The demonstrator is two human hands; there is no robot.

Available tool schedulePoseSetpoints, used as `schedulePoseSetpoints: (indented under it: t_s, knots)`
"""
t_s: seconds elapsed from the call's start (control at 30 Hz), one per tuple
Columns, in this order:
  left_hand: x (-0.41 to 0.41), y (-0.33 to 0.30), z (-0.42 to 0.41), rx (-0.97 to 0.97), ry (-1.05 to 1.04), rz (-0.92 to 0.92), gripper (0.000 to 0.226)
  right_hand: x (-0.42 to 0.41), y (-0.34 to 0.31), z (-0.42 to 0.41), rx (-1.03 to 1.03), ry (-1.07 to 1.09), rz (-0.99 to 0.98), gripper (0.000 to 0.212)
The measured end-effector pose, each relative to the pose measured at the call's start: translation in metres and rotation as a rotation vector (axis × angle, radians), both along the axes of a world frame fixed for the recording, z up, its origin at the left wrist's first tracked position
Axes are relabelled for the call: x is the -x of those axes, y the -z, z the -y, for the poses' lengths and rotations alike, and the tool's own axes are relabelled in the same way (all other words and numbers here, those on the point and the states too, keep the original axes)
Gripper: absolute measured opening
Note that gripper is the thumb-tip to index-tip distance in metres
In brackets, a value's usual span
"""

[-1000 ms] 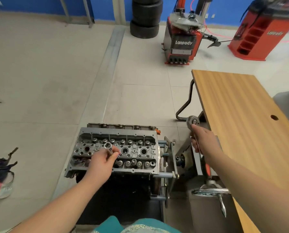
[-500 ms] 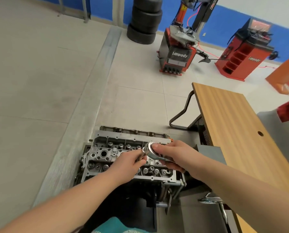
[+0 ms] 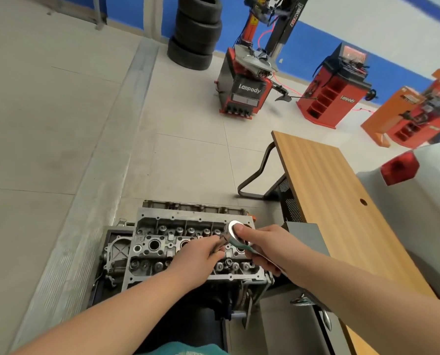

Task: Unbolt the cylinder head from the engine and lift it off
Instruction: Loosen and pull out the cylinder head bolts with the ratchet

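Cylinder head [image 3: 178,248]: grey cast metal, open top up, rows of valve springs and round bores showing, seated level on the engine.
Engine [image 3: 116,254]: dark block low on the tiled floor, beside a wooden desk.
Ratchet [image 3: 235,234]: shiny steel, round head above the cylinder head's right end.

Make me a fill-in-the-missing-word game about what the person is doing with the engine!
1. The right hand holds a shiny metal ____.
2. Both hands work above the cylinder head, and the left hand pinches the part under the tool's round ____.
3. Beside the engine stands a table with a top made of ____.
4. By the blue wall there is a stack of black ____.

Missing words: ratchet; head; wood; tyres
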State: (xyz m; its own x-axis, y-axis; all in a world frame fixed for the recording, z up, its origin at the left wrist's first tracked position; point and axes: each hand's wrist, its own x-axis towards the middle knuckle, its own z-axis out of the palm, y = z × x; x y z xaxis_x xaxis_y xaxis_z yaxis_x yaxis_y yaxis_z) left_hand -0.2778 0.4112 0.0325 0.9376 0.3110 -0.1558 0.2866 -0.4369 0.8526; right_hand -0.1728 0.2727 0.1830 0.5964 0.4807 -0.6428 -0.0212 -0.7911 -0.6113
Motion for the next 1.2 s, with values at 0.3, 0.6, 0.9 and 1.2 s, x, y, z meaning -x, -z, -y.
schedulePoseSetpoints:
  t_s: [0.3,0.6,0.9,1.2]
  knots:
    - [-0.001,0.003,-0.003,-0.025,0.043,0.01,0.013,0.002,-0.002,0.0,0.038,-0.067,0.026,0.069]
    - [-0.001,0.005,-0.003,-0.001,0.028,0.006,0.016,-0.039,-0.023,-0.033,0.166,-0.506,0.195,0.062]
    - [0.004,0.002,-0.003,0.041,0.055,0.003,0.012,-0.017,0.0,-0.015,0.169,-0.474,0.165,0.056]
    - [-0.005,-0.001,-0.016,0.037,0.164,-0.039,0.019,0.018,0.017,0.0,0.022,-0.371,0.248,0.042]
